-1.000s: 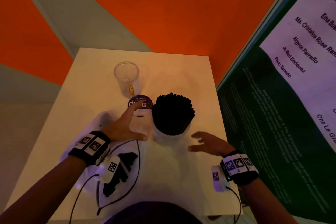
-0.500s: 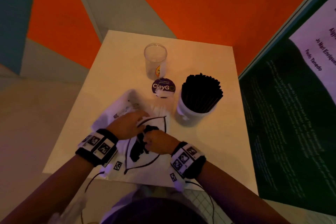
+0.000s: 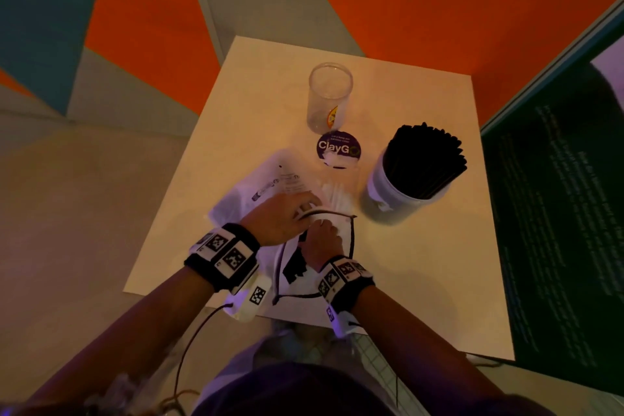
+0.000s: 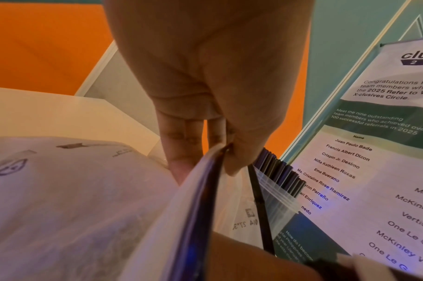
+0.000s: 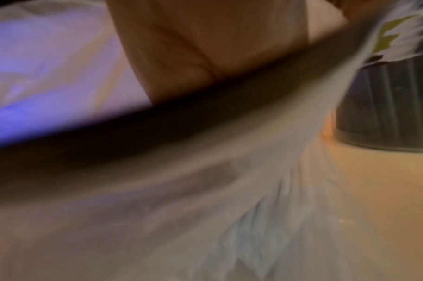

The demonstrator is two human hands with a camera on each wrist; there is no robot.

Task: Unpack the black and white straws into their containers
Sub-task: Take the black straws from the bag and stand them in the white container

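a thin, crinkled white plastic bag (image 3: 236, 203) with a black-trimmed mouth lies on the smooth cream table (image 3: 422, 263). the left hand (image 3: 280, 219) pinches the bag's rim between thumb and fingers (image 4: 181, 144). the right hand (image 3: 320, 243) sits at the mouth, touching the left hand; its fingers are hidden (the wrist view is blurred), so i cannot tell their grip. slim white straws (image 3: 332, 194) poke out just beyond the left fingertips. black straws (image 3: 425, 159) stand packed in a round white tub (image 3: 381, 189) to the right. 1 clear cylindrical cup (image 3: 329, 98) stands farther back, behind a round purple sticker (image 3: 337, 149).
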